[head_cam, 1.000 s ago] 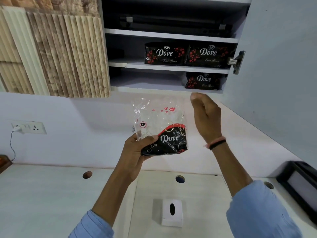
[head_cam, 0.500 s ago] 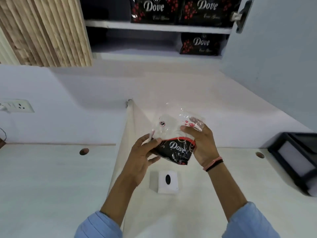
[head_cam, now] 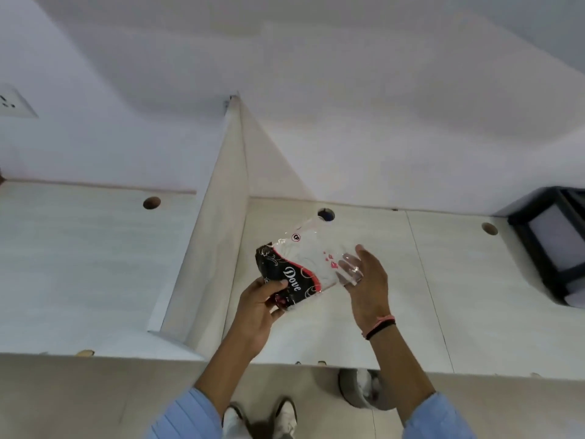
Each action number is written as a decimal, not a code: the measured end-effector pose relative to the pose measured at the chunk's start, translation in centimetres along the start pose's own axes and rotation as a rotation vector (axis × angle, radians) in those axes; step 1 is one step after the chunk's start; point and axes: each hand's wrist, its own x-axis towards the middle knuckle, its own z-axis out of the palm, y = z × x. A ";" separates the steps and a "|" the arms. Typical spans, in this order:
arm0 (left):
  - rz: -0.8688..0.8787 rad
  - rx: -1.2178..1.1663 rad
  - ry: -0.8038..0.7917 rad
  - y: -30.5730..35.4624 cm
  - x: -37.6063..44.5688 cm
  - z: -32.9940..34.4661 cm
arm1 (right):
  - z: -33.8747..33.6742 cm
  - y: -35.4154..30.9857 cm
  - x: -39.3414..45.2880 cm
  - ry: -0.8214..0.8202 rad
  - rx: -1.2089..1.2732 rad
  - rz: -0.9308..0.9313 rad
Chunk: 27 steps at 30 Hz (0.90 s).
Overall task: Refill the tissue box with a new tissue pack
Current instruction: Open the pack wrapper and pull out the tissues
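A person in pale blue sleeves [head_cam: 186, 416] stood at a white desk [head_cam: 395, 327], shoes [head_cam: 286, 418] visible on the floor below beside what appeared to be a small bin [head_cam: 359, 389] under the desk edge. Both hands were raised over the desktop with a new tissue pack [head_cam: 304, 267] between them. The left hand [head_cam: 258, 307] gripped the pack's black printed end, thumb curled over the top. The right hand [head_cam: 368, 280], a pink and black band [head_cam: 380, 326] at its wrist, cupped the clear end with fingers loosely bent around the film. The pack hung in the air, tilted, clear of the desk.

The tissue box itself could not be seen; it may have lain hidden beneath the pack and hands. The step in hand looked to be getting the wrapper ready for opening. The next move would likely call for a firm hold at one end while the other hand tore or peeled the thin, slippery film.

Beyond the hands, a cable hole [head_cam: 326, 214] pierced the desktop. A divider panel [head_cam: 218, 223] ran back to the wall, a black-framed object [head_cam: 550, 245] sat at far right, and a wall socket [head_cam: 12, 103] showed at far left.
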 end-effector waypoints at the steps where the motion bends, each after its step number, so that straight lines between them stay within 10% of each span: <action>1: 0.000 -0.005 0.011 -0.2 0.2 -0.7 | -0.6 0.2 0.4 0.040 -0.063 -0.027; 8: -0.008 -0.021 -0.013 -0.8 1.1 -4.1 | -1.6 1.9 1.5 -0.206 -0.468 0.084; 27: -0.027 0.280 -0.087 -1.8 2.2 -4.2 | -5.1 7.8 2.1 -0.426 0.001 0.780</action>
